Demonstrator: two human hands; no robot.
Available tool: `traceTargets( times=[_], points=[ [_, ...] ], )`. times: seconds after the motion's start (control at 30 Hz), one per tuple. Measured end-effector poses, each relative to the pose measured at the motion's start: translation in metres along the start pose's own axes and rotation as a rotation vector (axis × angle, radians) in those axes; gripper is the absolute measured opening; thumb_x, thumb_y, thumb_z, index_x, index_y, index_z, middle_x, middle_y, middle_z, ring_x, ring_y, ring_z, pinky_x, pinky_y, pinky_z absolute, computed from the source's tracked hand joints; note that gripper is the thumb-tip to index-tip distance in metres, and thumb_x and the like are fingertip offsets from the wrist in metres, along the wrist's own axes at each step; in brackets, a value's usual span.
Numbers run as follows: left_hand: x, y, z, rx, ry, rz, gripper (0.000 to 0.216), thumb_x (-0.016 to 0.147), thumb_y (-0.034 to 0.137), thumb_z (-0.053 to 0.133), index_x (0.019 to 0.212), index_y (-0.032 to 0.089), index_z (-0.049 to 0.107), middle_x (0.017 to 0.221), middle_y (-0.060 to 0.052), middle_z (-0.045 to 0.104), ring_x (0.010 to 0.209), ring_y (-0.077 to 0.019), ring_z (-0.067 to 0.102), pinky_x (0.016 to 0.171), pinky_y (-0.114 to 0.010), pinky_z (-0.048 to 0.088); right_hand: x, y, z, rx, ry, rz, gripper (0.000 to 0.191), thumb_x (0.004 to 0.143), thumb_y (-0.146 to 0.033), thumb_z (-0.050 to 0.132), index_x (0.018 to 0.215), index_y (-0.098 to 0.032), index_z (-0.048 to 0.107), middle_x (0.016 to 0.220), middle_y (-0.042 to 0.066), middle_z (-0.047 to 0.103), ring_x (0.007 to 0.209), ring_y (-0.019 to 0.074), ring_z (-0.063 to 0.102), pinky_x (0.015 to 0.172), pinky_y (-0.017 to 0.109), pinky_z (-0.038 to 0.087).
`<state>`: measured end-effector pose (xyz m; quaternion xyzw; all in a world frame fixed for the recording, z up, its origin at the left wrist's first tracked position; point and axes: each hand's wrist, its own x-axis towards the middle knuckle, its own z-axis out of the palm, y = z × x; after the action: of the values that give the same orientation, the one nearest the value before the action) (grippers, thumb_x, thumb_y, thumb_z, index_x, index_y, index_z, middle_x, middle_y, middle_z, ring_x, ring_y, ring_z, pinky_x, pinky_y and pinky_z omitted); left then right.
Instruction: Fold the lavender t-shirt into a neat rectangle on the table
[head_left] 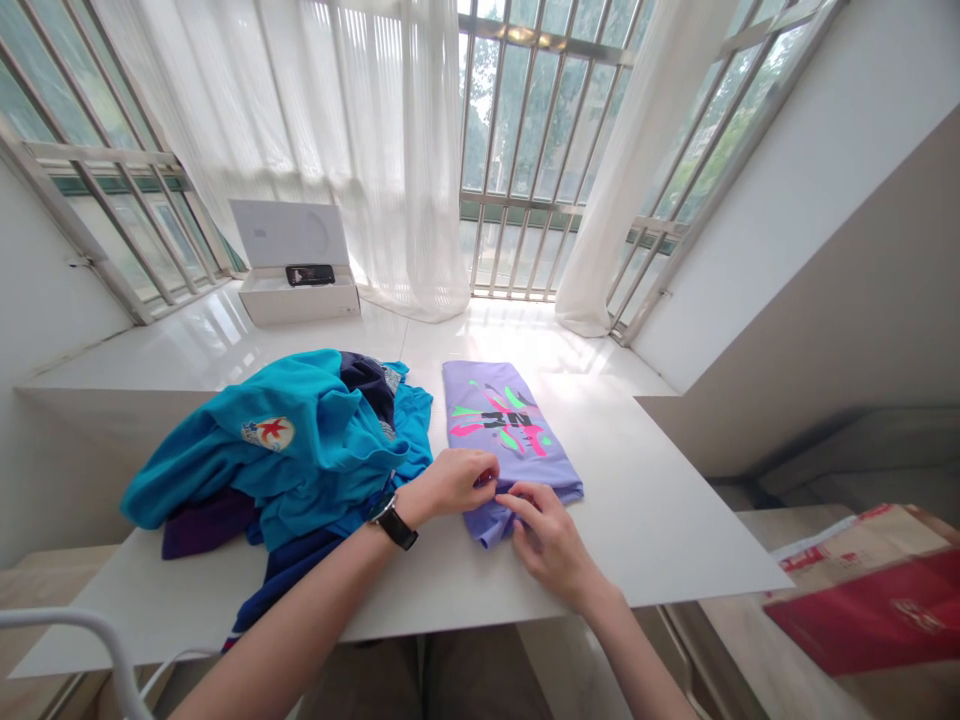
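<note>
A folded purple T-shirt [487, 395] with a pink, green and black print lies on the white table in front of me. My left hand [457, 480], with a black watch [394, 522] on the wrist, is closed on the shirt's near edge, the fingers curled and pinching the cloth. My right hand [551, 545] touches the same near edge from the right. Its index finger points toward my left fingertips, and the thumb is apart from it. A loose corner of purple cloth hangs toward me between the hands.
Left of the shirt is a heap of crumpled clothes [315, 440], mostly turquoise with navy and purple pieces. An open white box [300, 300] holding a dark device [310, 275] stands on the windowsill. A red and brown paper bag [870, 600] sits lower right; a white tube curves lower left.
</note>
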<state>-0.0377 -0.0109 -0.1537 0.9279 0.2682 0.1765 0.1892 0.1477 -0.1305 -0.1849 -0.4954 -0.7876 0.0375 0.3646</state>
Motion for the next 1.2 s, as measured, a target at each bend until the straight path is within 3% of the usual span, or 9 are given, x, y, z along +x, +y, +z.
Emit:
traceTargets(
  times=[0.13, 0.27, 0.6, 0.73, 0.9, 1.03, 1.2],
  points=[
    [-0.001, -0.002, 0.002, -0.043, 0.04, -0.01, 0.007, 0.084, 0.022, 0.057, 0.084, 0.021, 0.064, 0.071, 0.003, 0.065, 0.061, -0.0115, 0.054, 0.054, -0.022, 0.031, 0.018, -0.002, -0.001, -0.026, -0.081, -0.033, 0.022, 0.086, -0.011, 0.057, 0.099, -0.025, 0.068, 0.11, 0.007, 0.065, 0.1, 0.0232, 0.059, 0.087, 0.039, 0.051],
    [0.0, -0.004, 0.005, -0.13, 0.112, -0.028, 0.008, 0.086, 0.026, 0.057, 0.086, 0.021, 0.063, 0.072, 0.003, 0.065, 0.063, -0.0112, 0.056, 0.056, -0.021, 0.034, 0.029, 0.004, 0.002, -0.018, -0.059, -0.005, 0.019, 0.093, -0.013, 0.052, 0.1, -0.023, 0.066, 0.101, 0.006, 0.069, 0.091, 0.0202, 0.061, 0.083, 0.034, 0.05],
    [0.001, -0.008, 0.004, -0.217, 0.124, -0.024, 0.007, 0.085, 0.024, 0.058, 0.087, 0.021, 0.064, 0.07, 0.003, 0.064, 0.063, -0.0115, 0.057, 0.057, -0.021, 0.038, 0.032, 0.0, 0.022, -0.329, 0.037, 0.224, 0.02, 0.096, -0.023, 0.052, 0.088, -0.021, 0.07, 0.083, 0.005, 0.068, 0.08, 0.0201, 0.062, 0.071, 0.028, 0.041],
    [0.0, -0.006, 0.003, -0.195, 0.143, -0.01, 0.007, 0.085, 0.023, 0.058, 0.087, 0.021, 0.064, 0.072, 0.003, 0.065, 0.064, -0.0117, 0.057, 0.058, -0.021, 0.038, 0.036, -0.004, 0.026, -0.383, -0.044, 0.357, 0.019, 0.095, -0.023, 0.055, 0.08, -0.022, 0.068, 0.076, 0.001, 0.071, 0.066, 0.0163, 0.063, 0.058, 0.027, 0.03],
    [0.0, -0.003, 0.001, -0.173, 0.128, -0.005, 0.01, 0.083, 0.02, 0.057, 0.089, 0.021, 0.065, 0.072, 0.002, 0.065, 0.064, -0.0123, 0.057, 0.058, -0.021, 0.038, 0.039, -0.005, 0.033, -0.433, -0.082, 0.47, 0.014, 0.091, -0.024, 0.059, 0.08, -0.022, 0.066, 0.069, 0.002, 0.072, 0.056, 0.0171, 0.062, 0.055, 0.029, 0.023],
    [0.001, -0.001, -0.002, -0.181, 0.125, -0.009, 0.011, 0.083, 0.02, 0.057, 0.09, 0.021, 0.066, 0.072, 0.002, 0.065, 0.064, -0.0123, 0.057, 0.059, -0.021, 0.039, 0.035, -0.005, 0.034, -0.344, 0.021, 0.408, 0.009, 0.091, -0.022, 0.058, 0.084, -0.019, 0.064, 0.074, 0.003, 0.071, 0.063, 0.0184, 0.062, 0.058, 0.028, 0.03],
    [0.001, -0.003, -0.001, -0.189, 0.152, 0.0, 0.009, 0.085, 0.021, 0.056, 0.089, 0.022, 0.065, 0.073, 0.003, 0.065, 0.065, -0.0116, 0.057, 0.06, -0.021, 0.04, 0.025, -0.01, 0.028, -0.149, 0.08, 0.099, 0.012, 0.092, -0.02, 0.054, 0.086, -0.02, 0.064, 0.083, 0.004, 0.07, 0.081, 0.0202, 0.061, 0.076, 0.032, 0.04]
  ],
)
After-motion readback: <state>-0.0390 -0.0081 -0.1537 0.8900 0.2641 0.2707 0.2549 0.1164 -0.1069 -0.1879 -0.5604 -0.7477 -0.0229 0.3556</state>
